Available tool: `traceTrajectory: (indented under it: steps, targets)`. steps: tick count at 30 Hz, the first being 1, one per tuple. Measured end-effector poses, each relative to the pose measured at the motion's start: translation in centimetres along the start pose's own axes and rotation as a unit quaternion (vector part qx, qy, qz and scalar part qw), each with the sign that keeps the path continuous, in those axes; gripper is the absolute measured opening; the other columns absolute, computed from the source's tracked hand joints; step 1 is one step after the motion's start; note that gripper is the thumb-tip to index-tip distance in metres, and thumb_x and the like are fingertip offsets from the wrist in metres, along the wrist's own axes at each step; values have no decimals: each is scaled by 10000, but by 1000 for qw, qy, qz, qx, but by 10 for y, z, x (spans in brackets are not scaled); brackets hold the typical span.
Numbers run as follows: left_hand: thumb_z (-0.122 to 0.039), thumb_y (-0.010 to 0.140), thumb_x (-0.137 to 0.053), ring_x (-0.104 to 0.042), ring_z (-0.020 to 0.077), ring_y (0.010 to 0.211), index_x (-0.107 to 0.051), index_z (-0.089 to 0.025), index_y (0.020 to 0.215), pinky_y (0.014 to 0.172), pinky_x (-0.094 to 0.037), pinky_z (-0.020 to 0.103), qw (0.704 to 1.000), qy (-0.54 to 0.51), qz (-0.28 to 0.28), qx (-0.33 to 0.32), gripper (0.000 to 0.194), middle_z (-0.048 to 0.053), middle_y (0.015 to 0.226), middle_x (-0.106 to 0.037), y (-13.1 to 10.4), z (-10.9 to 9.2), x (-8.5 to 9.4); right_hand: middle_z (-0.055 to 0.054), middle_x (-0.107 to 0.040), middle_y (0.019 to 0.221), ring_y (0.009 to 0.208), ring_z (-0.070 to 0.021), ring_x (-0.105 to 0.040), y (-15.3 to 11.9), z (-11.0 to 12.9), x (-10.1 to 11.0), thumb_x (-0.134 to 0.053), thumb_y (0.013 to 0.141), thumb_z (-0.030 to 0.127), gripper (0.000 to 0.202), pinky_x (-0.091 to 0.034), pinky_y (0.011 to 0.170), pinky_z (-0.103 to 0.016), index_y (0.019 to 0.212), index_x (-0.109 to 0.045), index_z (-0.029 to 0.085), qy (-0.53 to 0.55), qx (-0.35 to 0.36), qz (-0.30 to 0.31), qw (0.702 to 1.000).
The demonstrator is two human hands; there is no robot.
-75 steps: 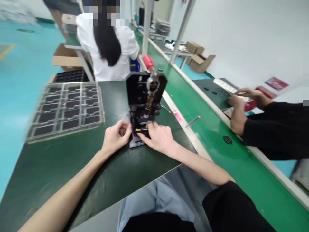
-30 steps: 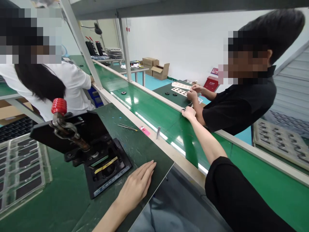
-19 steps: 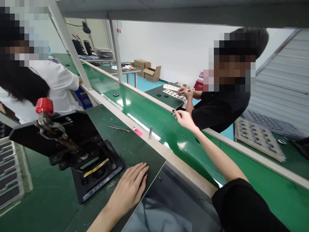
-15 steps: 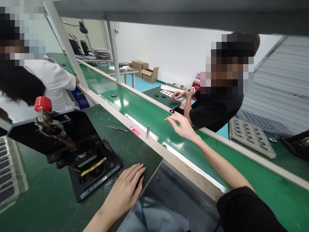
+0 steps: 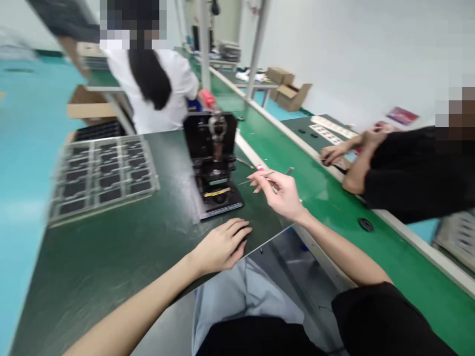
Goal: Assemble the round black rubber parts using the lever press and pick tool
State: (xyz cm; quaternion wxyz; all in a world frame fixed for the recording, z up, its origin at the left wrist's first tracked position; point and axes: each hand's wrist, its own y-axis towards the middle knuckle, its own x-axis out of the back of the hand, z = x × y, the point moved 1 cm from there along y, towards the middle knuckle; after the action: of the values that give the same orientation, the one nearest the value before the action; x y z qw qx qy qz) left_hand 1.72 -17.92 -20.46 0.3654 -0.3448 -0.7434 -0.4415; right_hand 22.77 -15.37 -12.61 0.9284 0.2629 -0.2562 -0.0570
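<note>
Tweezers (image 5: pixel 260 178), thin and silvery, are pinched between the thumb and fingertips of the right hand (image 5: pixel 280 195), which hangs in the air just to the right of the black press fixture (image 5: pixel 214 163); their tips point left toward that fixture. The picture is blurred, so whether anything sits in the tips cannot be told. The left hand (image 5: pixel 222 244) lies palm down with loosely curled fingers, holding nothing, on the dark green table (image 5: pixel 111 247), just in front of the fixture's base and close to the table's near edge. A yellow strip (image 5: pixel 217 192) lies across the fixture's base plate. Well to the left of the fixture rests a clear tray (image 5: pixel 102 175) with rows of dark compartments. To the right of the fixture runs a green conveyor belt (image 5: pixel 334 198), across which a person in a black sleeve (image 5: pixel 404 168) leans. Behind the fixture stands a person in a white shirt (image 5: pixel 156 94).
</note>
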Motion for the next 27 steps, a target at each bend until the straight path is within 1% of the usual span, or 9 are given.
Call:
traceTrajectory:
  steps: [4,8,12,16,21,24,27]
  targets:
    - [-226,1012,-441,-598,278,1330,-610,-94,1316,1138,-526,410,1000,13,12,7,372,171,1362,-661,-1,1,-5,-73,-761,952,743,-160,-713,6,-9,-34,-544,1021,478,362,-660,667,-308,962,-752,188,15,10,22,1000]
    - [-235,1011,-444,-614,276,1311,-616,-70,1304,1149,-506,380,1000,28,4,0,378,171,1357,-669,-3,1,-10,-76,-762,964,766,-160,-718,6,-13,-51,-537,1035,414,319,-661,672,-300,965,-744,182,19,32,44,998]
    - [-243,1011,-452,-618,270,1307,-617,-65,1311,1150,-498,373,1000,28,-2,-2,387,167,1350,-679,-3,1,-13,-76,-760,959,763,-166,-718,4,-17,-57,-533,1036,417,325,-663,665,-312,964,-746,183,15,37,69,997]
    - [-243,1007,-462,-613,272,1312,-618,-61,1318,1150,-495,375,1000,21,0,4,393,166,1351,-682,-3,1,-13,-78,-759,962,799,-176,-725,4,-20,-57,-515,1045,417,333,-654,684,-313,967,-742,187,7,38,83,996]
    - [-242,1004,-464,-617,271,1305,-605,-63,1322,1142,-499,379,1000,3,-7,9,392,170,1343,-684,-3,0,-13,-82,-777,942,820,-187,-740,7,-21,-60,-536,1036,333,272,-623,692,-310,962,-749,182,-46,95,74,992]
    - [-299,993,-503,-628,281,1286,-581,-80,1327,1111,-525,408,999,-22,-14,26,407,185,1339,-676,-3,2,-10,-79,-790,923,791,-181,-736,8,-28,-65,-576,1018,295,231,-601,669,-299,925,-753,179,-64,119,67,989]
    - [-402,959,-588,-647,304,1245,-561,-87,1330,1082,-543,434,998,-48,-22,42,488,188,1320,-673,-6,9,-3,-75,-795,916,743,-165,-714,8,-37,-71,-612,999,243,176,-579,648,-287,910,-746,171,-66,144,65,985]
